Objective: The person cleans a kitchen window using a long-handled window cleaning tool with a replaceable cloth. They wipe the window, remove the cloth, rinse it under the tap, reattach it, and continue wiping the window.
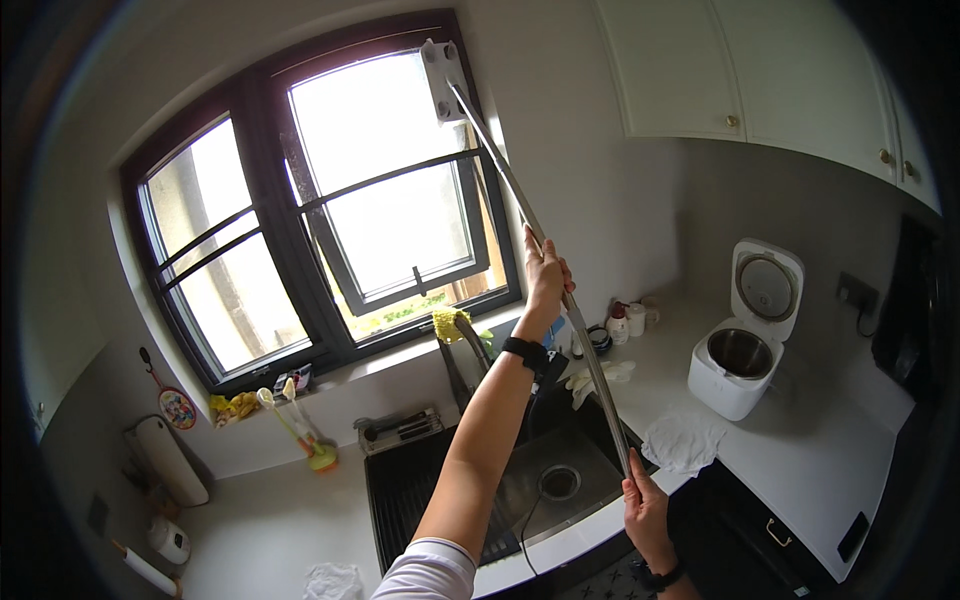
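A long metal-poled flat mop (pixel 592 367) slants up from the lower right to the window. Its white rectangular head (pixel 443 84) is up at the top right corner of the window (pixel 375 190), over the glass and dark frame; whether it touches cannot be made out. My left hand (pixel 545 273), arm stretched up over the sink, wraps round the middle of the pole. Lower down, near the counter's front edge, my right hand (pixel 645 503) is closed round the pole's bottom end. Both wrists wear black bands.
Below the window lies a dark sink (pixel 590 470) with a faucet (pixel 470 340) topped by a yellow cloth. A white rice cooker (pixel 735 370), lid up, stands on the right counter near a white cloth (pixel 682 444). White cabinets (pixel 780 70) hang upper right. Brushes (pixel 318 455) stand left of the sink.
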`<state>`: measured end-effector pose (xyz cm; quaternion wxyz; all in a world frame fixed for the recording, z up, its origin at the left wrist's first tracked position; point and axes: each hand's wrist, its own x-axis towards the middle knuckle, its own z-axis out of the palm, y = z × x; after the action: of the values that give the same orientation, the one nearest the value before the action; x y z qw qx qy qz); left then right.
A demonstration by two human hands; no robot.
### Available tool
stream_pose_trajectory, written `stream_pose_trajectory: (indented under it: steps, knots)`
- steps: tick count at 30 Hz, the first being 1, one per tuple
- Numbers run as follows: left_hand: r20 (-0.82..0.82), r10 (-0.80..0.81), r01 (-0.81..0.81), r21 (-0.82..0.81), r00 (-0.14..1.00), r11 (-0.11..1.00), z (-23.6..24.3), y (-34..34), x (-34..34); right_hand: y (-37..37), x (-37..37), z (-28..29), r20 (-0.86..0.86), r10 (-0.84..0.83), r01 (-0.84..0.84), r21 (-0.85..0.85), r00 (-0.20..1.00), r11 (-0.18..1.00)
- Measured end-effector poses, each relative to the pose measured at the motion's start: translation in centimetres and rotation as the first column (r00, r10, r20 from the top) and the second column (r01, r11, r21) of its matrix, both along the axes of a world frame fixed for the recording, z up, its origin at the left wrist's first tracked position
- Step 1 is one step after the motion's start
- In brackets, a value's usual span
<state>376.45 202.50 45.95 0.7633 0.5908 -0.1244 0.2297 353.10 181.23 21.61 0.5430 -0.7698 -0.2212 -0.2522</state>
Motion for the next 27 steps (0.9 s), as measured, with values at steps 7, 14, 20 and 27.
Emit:
stream_pose_trajectory:
  steps: [7,14,20,27]
  knots:
    - [-0.005,0.11,-0.109,0.052,0.994,0.993,-3.6,1.7,-2.7,-0.3,-1.7,-2.2,-0.134,0.12,-0.13,-0.069,0.984,0.989]
    - [-0.013,0.162,-0.161,0.015,0.987,0.987,-4.9,4.5,-6.2,1.2,-3.7,-2.7,-0.116,0.193,-0.197,-0.025,0.974,0.98]
    - [0.026,0.265,-0.266,0.004,0.964,0.964,-6.0,7.6,-9.8,2.5,-5.2,-3.2,-0.102,0.251,-0.256,-0.039,0.963,0.966]
    - [0.047,0.321,-0.32,-0.029,0.946,0.947,-5.9,10.7,-12.9,4.3,-6.1,-2.9,-0.087,0.359,-0.365,-0.056,0.929,0.929]
